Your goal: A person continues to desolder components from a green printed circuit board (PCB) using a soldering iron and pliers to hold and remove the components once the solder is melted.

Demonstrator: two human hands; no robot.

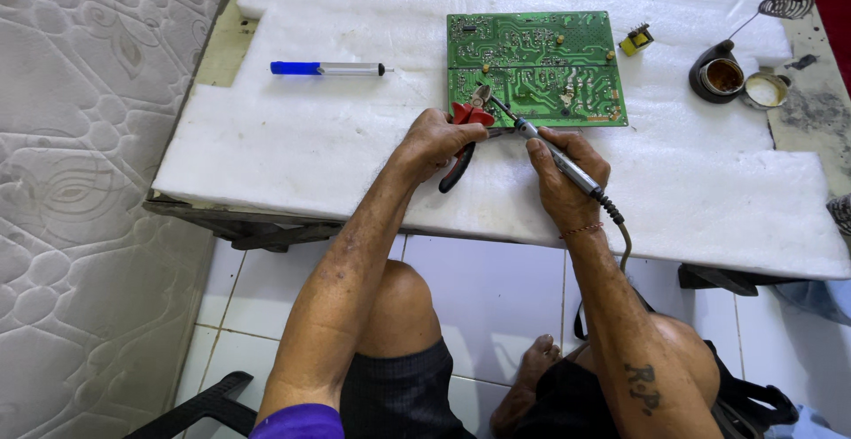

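Observation:
A green circuit board [567, 45] lies solder side up on a white foam-covered table [292, 151]. My left hand [434, 142] grips red-and-black handled pliers [463, 151], their jaws at the board's near left edge. My right hand [567, 173] holds a grey soldering iron [554, 154] like a pen, its tip resting on the board close to the plier jaws. The iron's cord hangs down past my right wrist.
A blue-and-silver desoldering pump [328, 69] lies left of the board. A small yellow component [636, 40] sits right of it. Further right stand a black iron stand with a coil [722, 71] and a small round tin [765, 91]. A quilted mattress [80, 182] is at left.

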